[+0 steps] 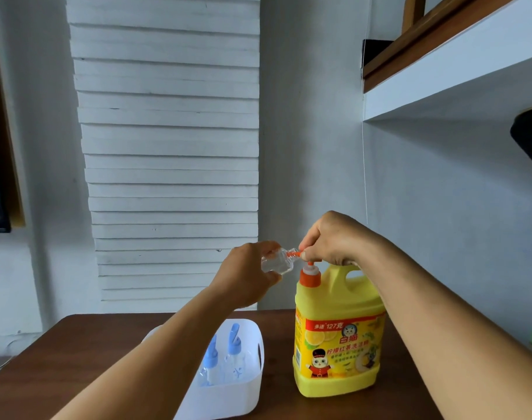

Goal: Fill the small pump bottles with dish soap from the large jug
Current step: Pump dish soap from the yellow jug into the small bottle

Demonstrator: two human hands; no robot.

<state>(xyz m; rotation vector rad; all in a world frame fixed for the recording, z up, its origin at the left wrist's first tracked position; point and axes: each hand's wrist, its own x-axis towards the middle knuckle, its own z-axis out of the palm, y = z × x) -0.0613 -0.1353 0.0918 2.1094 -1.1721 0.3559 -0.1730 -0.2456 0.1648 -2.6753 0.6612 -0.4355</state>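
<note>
Fingers (269, 248) of the left hand (246, 275) curl round a small clear bottle (277, 262), tilted with its open neck at the orange spout. Right hand (331, 241) grips the pump head (304, 254) of the yellow dish-soap jug (337, 338), upright on the dark brown wooden table (77, 359). White plastic basket (237, 392) left of jug holds two blue-capped pump bottles (233, 353). White louvred shutter (171, 147) behind; grey-white wall (313, 131); wood-trimmed shelf (440, 74) upper right.

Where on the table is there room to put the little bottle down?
Bare table lies between the white basket and the yellow jug, and along the left edge beside the basket. Inside the basket it is crowded with two blue-topped bottles.
</note>
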